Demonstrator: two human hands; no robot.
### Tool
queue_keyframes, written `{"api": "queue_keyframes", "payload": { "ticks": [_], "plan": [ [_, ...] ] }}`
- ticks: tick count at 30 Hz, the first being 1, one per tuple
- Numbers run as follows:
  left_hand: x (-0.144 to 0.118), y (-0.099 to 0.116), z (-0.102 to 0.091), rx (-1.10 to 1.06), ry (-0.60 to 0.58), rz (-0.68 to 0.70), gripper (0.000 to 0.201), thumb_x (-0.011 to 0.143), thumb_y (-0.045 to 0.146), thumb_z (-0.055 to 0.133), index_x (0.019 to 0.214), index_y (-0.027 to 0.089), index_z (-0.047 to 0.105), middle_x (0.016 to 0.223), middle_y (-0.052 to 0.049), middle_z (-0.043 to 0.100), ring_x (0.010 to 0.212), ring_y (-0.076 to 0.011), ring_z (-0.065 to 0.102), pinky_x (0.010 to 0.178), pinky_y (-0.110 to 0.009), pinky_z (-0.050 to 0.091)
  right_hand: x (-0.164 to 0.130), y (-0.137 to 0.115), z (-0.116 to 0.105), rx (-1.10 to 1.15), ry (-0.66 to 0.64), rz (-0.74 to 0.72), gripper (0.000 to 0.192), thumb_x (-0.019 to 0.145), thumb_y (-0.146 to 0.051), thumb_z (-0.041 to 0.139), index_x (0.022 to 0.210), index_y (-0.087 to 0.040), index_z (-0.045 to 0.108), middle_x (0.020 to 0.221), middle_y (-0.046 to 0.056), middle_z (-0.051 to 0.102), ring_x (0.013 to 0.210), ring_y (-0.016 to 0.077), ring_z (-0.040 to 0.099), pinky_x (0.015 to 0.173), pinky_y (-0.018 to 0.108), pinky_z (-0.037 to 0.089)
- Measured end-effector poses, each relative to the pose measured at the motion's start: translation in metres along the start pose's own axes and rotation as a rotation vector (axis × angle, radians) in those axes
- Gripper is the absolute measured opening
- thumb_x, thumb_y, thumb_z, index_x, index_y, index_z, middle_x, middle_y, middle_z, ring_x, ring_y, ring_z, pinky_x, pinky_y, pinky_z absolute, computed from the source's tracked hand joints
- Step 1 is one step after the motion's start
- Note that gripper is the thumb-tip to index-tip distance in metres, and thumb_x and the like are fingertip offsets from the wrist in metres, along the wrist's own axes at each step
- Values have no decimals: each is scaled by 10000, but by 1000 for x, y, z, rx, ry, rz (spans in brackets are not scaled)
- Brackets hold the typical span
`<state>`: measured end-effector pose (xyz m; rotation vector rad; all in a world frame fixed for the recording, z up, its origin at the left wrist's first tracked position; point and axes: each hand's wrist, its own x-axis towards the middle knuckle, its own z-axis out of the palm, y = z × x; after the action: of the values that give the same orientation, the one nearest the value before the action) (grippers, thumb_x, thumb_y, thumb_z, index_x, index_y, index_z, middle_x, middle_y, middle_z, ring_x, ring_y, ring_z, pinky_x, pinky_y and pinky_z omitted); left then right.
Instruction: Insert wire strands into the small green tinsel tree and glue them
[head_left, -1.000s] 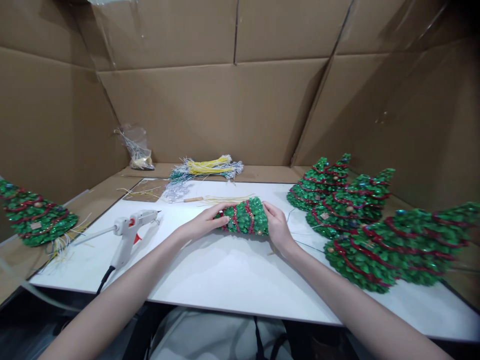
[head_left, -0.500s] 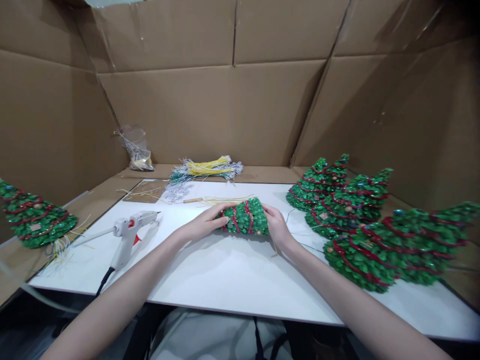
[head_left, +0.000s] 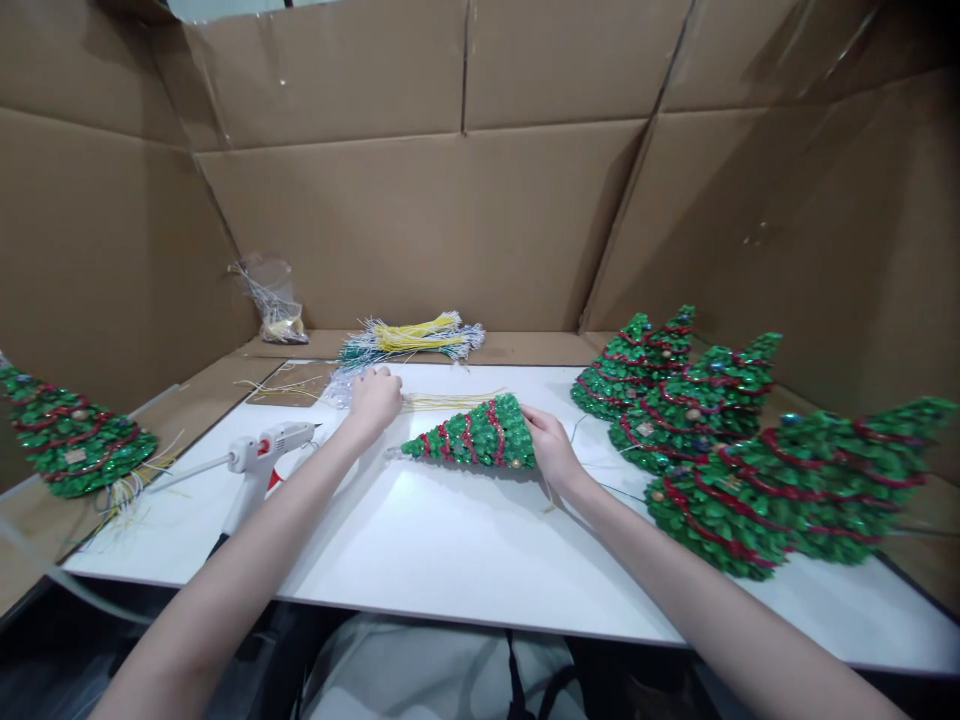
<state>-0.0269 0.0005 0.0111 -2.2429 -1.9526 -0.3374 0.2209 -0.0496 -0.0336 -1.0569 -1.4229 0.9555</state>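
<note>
A small green cone tree (head_left: pixel 472 438) with red bead garlands lies on its side on the white board (head_left: pixel 450 540), tip pointing left. My right hand (head_left: pixel 550 447) grips its wide base end. My left hand (head_left: pixel 373 398) is farther back, off the tree, with its fingers curled over thin yellow strands (head_left: pixel 450 400) that lie on the board beside a silvery tuft (head_left: pixel 346 384). Whether it has pinched a strand is hidden by the fingers.
A white glue gun (head_left: pixel 259 465) lies left of my left arm, cable trailing off the front edge. Three finished trees (head_left: pixel 750 450) lie at the right, another tree (head_left: pixel 67 440) at the left. Bundles of yellow and silver picks (head_left: pixel 412 336) and a plastic bag (head_left: pixel 274 295) sit at the back. Cardboard walls enclose all sides.
My left hand let go of the tree's tip and moved back and left to the yellow strands. The whole tree now shows, still held at its base by my right hand.
</note>
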Motion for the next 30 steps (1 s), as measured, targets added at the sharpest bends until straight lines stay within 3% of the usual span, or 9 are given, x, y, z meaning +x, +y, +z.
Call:
{"api": "queue_keyframes", "payload": {
  "ticks": [4, 10, 15, 18, 22, 25, 30],
  "plan": [
    [4, 1, 14, 79, 0, 3, 203, 787, 155, 496, 753, 132, 694, 971, -174, 623, 1039, -348, 480, 801, -443, 350, -1, -1, 0, 3, -6, 1, 364, 760, -450, 505, 861, -150, 685, 805, 51, 677, 841, 235, 580, 703, 317, 451],
    [5, -1, 18, 96, 41, 32, 195, 835, 201, 465, 813, 132, 646, 899, -166, 647, 981, -333, 522, 804, -449, 324, -2, -1, 0, 10, -9, 1, 372, 771, -444, 499, 879, -139, 683, 805, 52, 674, 805, 228, 576, 691, 315, 442],
    [1, 5, -3, 32, 124, 77, 176, 880, 185, 411, 934, 170, 578, 912, -89, 655, 907, -231, 572, 934, -426, 282, -1, -2, 0, 31, -4, 7, 367, 756, -437, 513, 887, -139, 683, 836, 59, 681, 836, 233, 575, 712, 320, 434],
    [-10, 13, -23, -271, 165, 234, 172, 900, 262, 416, 979, 184, 547, 978, -65, 612, 863, -178, 562, 805, -311, 386, -2, -3, 1, 46, 0, 24, 364, 741, -435, 524, 874, -137, 685, 835, 63, 683, 823, 235, 579, 671, 310, 431],
    [-32, 20, -41, -686, -15, 441, 227, 891, 378, 441, 945, 191, 558, 884, -25, 585, 720, -123, 512, 606, -220, 381, -2, -3, 1, 61, 18, 36, 325, 723, -407, 539, 838, -141, 687, 826, 59, 687, 801, 230, 583, 676, 309, 429],
    [-41, 20, -42, -758, -146, 506, 240, 856, 405, 502, 878, 181, 585, 860, -15, 563, 655, -96, 476, 583, -209, 370, -2, -3, 1, 74, 18, 31, 305, 713, -389, 554, 844, -148, 689, 829, 53, 692, 836, 235, 582, 707, 313, 433],
    [-42, 16, -36, -799, -243, 549, 250, 811, 417, 560, 824, 169, 590, 949, -40, 557, 702, -97, 521, 590, -201, 393, -2, -3, 1, 65, 6, 37, 312, 732, -392, 537, 863, -150, 686, 826, 51, 694, 833, 236, 586, 703, 316, 441]
  ]
}}
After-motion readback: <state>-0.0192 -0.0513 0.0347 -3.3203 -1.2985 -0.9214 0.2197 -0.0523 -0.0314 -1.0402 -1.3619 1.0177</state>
